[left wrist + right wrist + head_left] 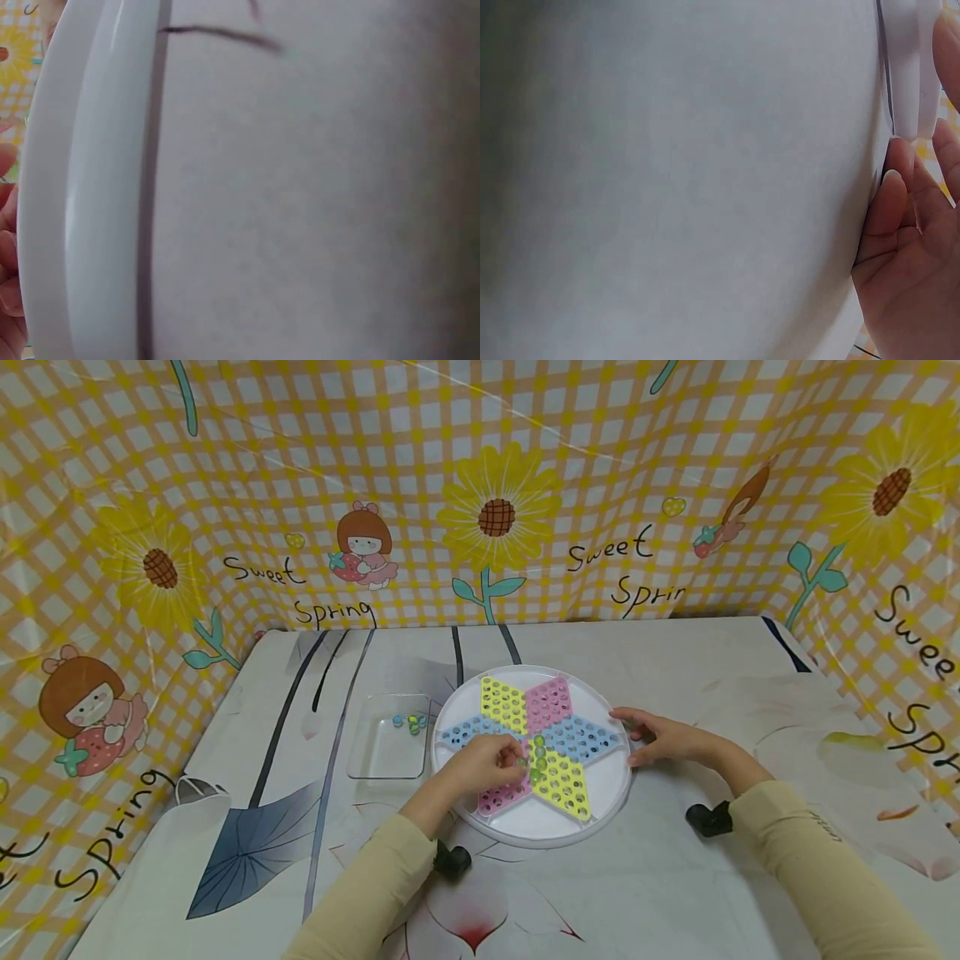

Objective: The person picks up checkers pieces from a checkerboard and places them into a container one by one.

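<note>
A round white Chinese checkers board (468, 689) with a yellow, pink and blue star of holes lies on the table. Several green marbles (538, 758) stand in a row along an edge of the near yellow point. My left hand (483, 764) is over the near pink part, thumb and forefinger together at a green marble beside that row. In the left wrist view the board's rim (105, 180) hides most of its fingers (9, 251). My right hand (671, 739) rests at the board's right rim, fingers extended and thumb apart; its fingers (889, 202) also show in the right wrist view.
A clear plastic box (386, 760) with several marbles (412, 723) inside stands left of the board. A printed white cloth (300, 860) covers the table. Behind it hangs a yellow checked curtain (420, 585) with sunflowers.
</note>
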The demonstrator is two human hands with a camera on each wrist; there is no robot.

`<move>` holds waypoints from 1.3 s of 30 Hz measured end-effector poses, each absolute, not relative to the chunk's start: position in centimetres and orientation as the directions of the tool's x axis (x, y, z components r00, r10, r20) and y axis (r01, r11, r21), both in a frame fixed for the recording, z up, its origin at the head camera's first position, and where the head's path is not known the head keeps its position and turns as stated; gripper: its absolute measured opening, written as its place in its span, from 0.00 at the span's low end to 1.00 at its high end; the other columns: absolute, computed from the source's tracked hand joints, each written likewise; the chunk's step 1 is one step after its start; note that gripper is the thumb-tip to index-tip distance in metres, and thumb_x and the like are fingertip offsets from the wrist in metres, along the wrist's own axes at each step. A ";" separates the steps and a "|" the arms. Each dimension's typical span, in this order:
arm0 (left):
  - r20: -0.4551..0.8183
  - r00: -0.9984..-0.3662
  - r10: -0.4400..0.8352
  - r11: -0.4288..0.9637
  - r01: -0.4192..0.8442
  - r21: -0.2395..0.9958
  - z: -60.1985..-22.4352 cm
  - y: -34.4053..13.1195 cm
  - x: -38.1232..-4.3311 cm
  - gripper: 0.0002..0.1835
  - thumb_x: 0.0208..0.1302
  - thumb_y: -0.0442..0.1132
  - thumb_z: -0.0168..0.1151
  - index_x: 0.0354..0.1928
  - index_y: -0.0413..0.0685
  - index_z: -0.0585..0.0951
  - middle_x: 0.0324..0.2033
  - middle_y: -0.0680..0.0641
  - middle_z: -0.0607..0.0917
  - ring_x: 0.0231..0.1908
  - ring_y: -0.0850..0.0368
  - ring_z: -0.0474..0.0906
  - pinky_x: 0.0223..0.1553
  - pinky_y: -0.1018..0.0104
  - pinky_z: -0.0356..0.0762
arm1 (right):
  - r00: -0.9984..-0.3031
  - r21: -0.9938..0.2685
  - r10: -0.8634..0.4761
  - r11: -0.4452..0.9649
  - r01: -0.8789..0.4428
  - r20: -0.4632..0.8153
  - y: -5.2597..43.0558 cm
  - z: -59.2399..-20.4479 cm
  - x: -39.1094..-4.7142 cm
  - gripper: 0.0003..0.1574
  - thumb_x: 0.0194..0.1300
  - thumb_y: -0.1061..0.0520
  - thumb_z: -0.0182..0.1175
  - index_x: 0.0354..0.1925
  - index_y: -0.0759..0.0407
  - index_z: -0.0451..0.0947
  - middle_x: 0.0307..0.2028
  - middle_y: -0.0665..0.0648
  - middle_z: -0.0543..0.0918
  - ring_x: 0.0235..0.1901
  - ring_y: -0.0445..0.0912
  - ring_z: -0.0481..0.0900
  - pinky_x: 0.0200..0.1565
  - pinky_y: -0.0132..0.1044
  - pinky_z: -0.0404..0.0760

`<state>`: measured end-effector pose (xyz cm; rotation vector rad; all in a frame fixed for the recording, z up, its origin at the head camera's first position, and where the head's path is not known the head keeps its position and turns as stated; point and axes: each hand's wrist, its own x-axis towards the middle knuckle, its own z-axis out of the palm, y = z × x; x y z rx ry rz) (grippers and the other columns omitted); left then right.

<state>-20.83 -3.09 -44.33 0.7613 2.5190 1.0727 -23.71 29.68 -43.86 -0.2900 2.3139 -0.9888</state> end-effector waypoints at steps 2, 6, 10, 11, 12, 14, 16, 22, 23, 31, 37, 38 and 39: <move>-0.052 -0.821 0.568 0.566 0.344 0.749 -44.2 -3.2 -20.8 0.08 0.55 0.39 0.64 0.36 0.47 0.77 0.24 0.56 0.75 0.26 0.65 0.68 0.29 0.76 0.69 | -0.797 -0.711 -0.411 0.703 0.031 -0.441 29.7 -43.9 -23.7 0.57 0.50 0.47 0.68 0.69 0.54 0.47 0.50 0.64 0.59 0.52 0.57 0.56 0.49 0.50 0.61; -0.020 -0.830 0.557 0.534 0.340 0.774 -43.9 -3.4 -20.7 0.08 0.55 0.39 0.64 0.37 0.47 0.77 0.26 0.55 0.76 0.27 0.64 0.68 0.29 0.76 0.69 | -0.798 -0.712 -0.413 0.702 0.028 -0.439 29.7 -43.8 -23.7 0.57 0.50 0.47 0.68 0.69 0.54 0.47 0.50 0.64 0.59 0.52 0.57 0.56 0.49 0.50 0.61; 0.031 -0.833 0.553 0.481 0.350 0.804 -43.4 -3.7 -20.7 0.08 0.56 0.37 0.62 0.38 0.45 0.78 0.28 0.53 0.77 0.27 0.63 0.68 0.28 0.75 0.68 | -0.798 -0.711 -0.413 0.703 0.027 -0.439 29.7 -43.8 -23.8 0.57 0.50 0.47 0.68 0.69 0.54 0.47 0.50 0.64 0.59 0.51 0.57 0.56 0.49 0.50 0.61; 0.046 -0.832 0.553 0.469 0.357 0.808 -43.3 -3.8 -20.7 0.07 0.56 0.36 0.62 0.38 0.45 0.78 0.28 0.52 0.77 0.27 0.63 0.68 0.28 0.75 0.68 | -0.798 -0.711 -0.413 0.703 0.028 -0.439 29.7 -43.8 -23.8 0.57 0.50 0.47 0.68 0.69 0.54 0.47 0.50 0.64 0.59 0.51 0.57 0.56 0.49 0.49 0.61; 0.055 -0.833 0.551 0.458 0.357 0.814 -43.3 -3.9 -20.8 0.07 0.57 0.36 0.61 0.38 0.45 0.78 0.29 0.52 0.77 0.26 0.63 0.68 0.27 0.75 0.68 | -0.798 -0.711 -0.413 0.703 0.027 -0.439 29.7 -43.9 -23.8 0.57 0.50 0.47 0.68 0.69 0.55 0.47 0.50 0.64 0.59 0.51 0.57 0.56 0.49 0.49 0.61; 0.072 -0.836 0.544 0.448 0.361 0.818 -43.3 -4.1 -20.9 0.07 0.57 0.36 0.61 0.38 0.45 0.78 0.29 0.52 0.77 0.26 0.64 0.68 0.26 0.75 0.67 | -0.798 -0.711 -0.412 0.703 0.029 -0.439 29.7 -43.8 -23.8 0.58 0.50 0.47 0.68 0.69 0.55 0.47 0.49 0.64 0.59 0.51 0.56 0.56 0.48 0.49 0.61; 0.093 -0.838 0.538 0.440 0.373 0.817 -43.3 -4.3 -21.0 0.07 0.57 0.37 0.61 0.38 0.45 0.78 0.28 0.52 0.78 0.24 0.64 0.67 0.25 0.76 0.66 | -0.799 -0.711 -0.411 0.703 0.029 -0.439 29.7 -43.8 -23.8 0.58 0.50 0.47 0.68 0.69 0.55 0.47 0.49 0.63 0.59 0.51 0.56 0.56 0.48 0.49 0.61; 0.170 -0.840 0.515 0.415 0.419 0.808 -43.0 -5.1 -21.3 0.08 0.57 0.36 0.61 0.38 0.43 0.78 0.28 0.50 0.79 0.21 0.64 0.64 0.23 0.75 0.63 | -0.800 -0.712 -0.412 0.702 0.028 -0.437 29.6 -43.8 -23.8 0.57 0.50 0.47 0.68 0.69 0.55 0.47 0.49 0.64 0.59 0.50 0.56 0.56 0.48 0.48 0.61; 0.178 -0.842 0.508 0.416 0.422 0.805 -43.0 -5.2 -21.4 0.08 0.56 0.36 0.62 0.38 0.42 0.78 0.28 0.50 0.79 0.21 0.65 0.64 0.23 0.75 0.63 | -0.800 -0.712 -0.412 0.701 0.028 -0.437 29.6 -43.8 -23.8 0.57 0.50 0.47 0.68 0.69 0.55 0.47 0.49 0.64 0.59 0.50 0.56 0.56 0.48 0.48 0.61; 0.199 -0.874 0.444 0.399 0.391 0.829 -42.3 -7.0 -21.8 0.07 0.57 0.35 0.62 0.37 0.42 0.78 0.28 0.48 0.80 0.19 0.65 0.63 0.20 0.75 0.61 | -0.798 -0.722 -0.428 0.692 0.013 -0.424 29.6 -43.7 -23.6 0.55 0.52 0.49 0.67 0.69 0.56 0.47 0.48 0.64 0.60 0.50 0.56 0.57 0.47 0.47 0.61; 0.183 -0.897 0.402 0.376 0.344 0.860 -41.7 -8.6 -21.8 0.07 0.57 0.34 0.61 0.38 0.41 0.78 0.28 0.47 0.79 0.19 0.63 0.64 0.21 0.74 0.62 | -0.797 -0.732 -0.440 0.682 0.005 -0.414 29.5 -43.7 -23.5 0.54 0.52 0.50 0.67 0.69 0.57 0.47 0.48 0.64 0.60 0.49 0.55 0.57 0.47 0.46 0.61; 0.184 -0.901 0.394 0.378 0.341 0.861 -41.7 -8.8 -21.8 0.07 0.57 0.34 0.61 0.38 0.41 0.77 0.28 0.47 0.79 0.19 0.63 0.64 0.21 0.74 0.62 | -0.797 -0.732 -0.440 0.681 0.004 -0.414 29.5 -43.7 -23.5 0.54 0.52 0.50 0.67 0.69 0.57 0.47 0.48 0.64 0.60 0.49 0.55 0.57 0.47 0.46 0.61; 0.190 -0.902 0.387 0.379 0.344 0.859 -41.7 -9.1 -21.9 0.07 0.57 0.34 0.61 0.38 0.41 0.77 0.28 0.47 0.79 0.20 0.63 0.64 0.21 0.74 0.62 | -0.798 -0.730 -0.438 0.684 0.004 -0.415 29.6 -43.8 -23.6 0.54 0.52 0.50 0.67 0.69 0.57 0.47 0.48 0.64 0.60 0.49 0.55 0.57 0.47 0.46 0.61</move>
